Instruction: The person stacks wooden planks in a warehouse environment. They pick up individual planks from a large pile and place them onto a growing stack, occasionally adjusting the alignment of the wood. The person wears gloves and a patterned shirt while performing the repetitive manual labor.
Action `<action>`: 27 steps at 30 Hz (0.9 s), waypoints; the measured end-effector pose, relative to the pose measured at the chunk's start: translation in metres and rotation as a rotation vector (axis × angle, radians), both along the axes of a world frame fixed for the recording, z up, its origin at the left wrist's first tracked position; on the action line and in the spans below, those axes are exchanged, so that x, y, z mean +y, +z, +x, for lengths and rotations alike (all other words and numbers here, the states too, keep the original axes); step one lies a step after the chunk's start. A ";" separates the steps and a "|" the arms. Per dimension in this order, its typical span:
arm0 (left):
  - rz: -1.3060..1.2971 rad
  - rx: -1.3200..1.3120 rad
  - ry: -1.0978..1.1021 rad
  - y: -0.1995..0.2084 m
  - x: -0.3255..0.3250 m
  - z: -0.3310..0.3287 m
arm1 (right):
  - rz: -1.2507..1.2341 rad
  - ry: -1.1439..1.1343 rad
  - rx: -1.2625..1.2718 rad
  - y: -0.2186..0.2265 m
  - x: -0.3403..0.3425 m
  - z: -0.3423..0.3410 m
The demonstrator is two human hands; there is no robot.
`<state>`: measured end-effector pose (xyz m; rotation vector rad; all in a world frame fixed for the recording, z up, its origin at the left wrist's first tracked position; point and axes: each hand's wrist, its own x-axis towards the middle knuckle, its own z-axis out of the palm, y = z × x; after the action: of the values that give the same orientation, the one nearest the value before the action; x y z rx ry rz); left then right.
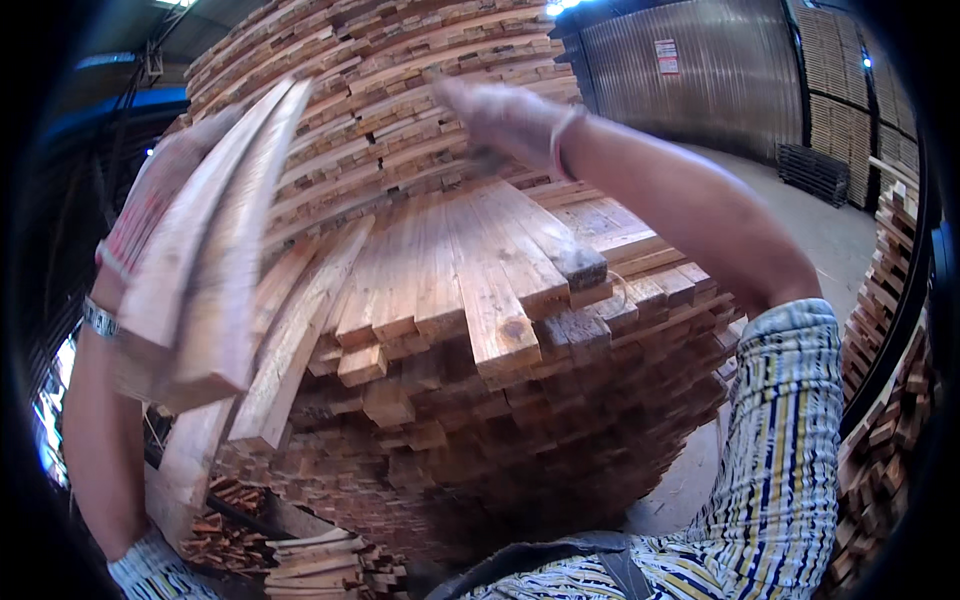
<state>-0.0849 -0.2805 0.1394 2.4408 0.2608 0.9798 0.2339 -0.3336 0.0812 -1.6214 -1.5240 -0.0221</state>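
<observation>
At the left, two pale wooden planks (215,240) are raised at a slant, blurred by motion. My left hand (160,195), in a light glove with reddish marks, grips them from their outer side; its fingertips are hidden behind the wood. My right hand (505,118), also gloved and smeared by motion, hovers over the far part of the pile with its fingers stretched out and nothing visible in them. Beneath both hands lies a layer of loose wooden planks (430,275), fanned out with their near ends uneven. One plank (495,320) juts toward me in the middle.
A tall stack of planks (400,60) rises behind the pile. Off to the right are a corrugated metal panel (700,80), dark pallets (812,172) and more stacked wood (885,290). Short wood pieces (320,562) lie low at the left, near a concrete floor (790,215) farther right.
</observation>
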 end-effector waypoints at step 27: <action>0.558 1.379 0.570 -0.058 0.042 -0.041 | -0.604 0.104 0.139 -0.072 0.009 0.085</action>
<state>-0.1263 -0.2383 0.0812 3.2096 1.2998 -0.7812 0.3191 -0.3250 0.0093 -1.9468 -1.5911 0.6507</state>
